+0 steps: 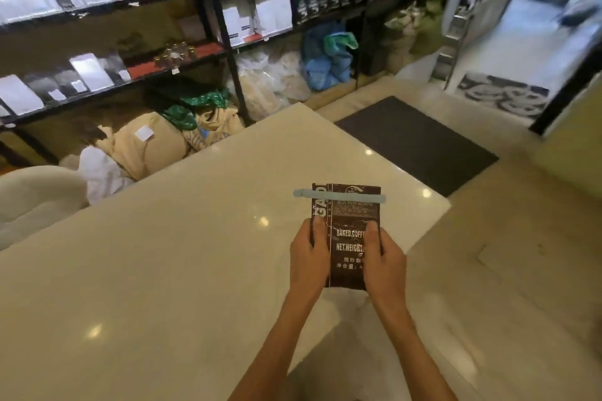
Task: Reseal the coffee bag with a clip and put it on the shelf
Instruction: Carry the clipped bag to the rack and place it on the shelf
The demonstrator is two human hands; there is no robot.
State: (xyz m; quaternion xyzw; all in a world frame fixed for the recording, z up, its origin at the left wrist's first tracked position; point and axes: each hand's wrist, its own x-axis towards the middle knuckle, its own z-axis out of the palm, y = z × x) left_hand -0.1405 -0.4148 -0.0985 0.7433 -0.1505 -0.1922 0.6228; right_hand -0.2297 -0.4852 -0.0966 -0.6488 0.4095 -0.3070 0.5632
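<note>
A dark brown coffee bag [347, 221] with white print is held upright above the right end of a pale table [182, 238]. A long light-blue clip [338, 197] runs straight across the bag just below its top edge and sticks out past the left side. My left hand [309, 257] grips the bag's left edge, thumb on the front. On the right edge sits my right hand [382, 257], gripping the same way. Black metal shelves [215, 26] stand beyond the table, at the back left.
The shelves carry white, black and tan bags. Sacks and plastic bags [156, 140] lie on the floor under them. A pale chair [35, 192] is at the left. A dark floor mat [417, 143] lies right of the table, towards an open doorway [534, 19].
</note>
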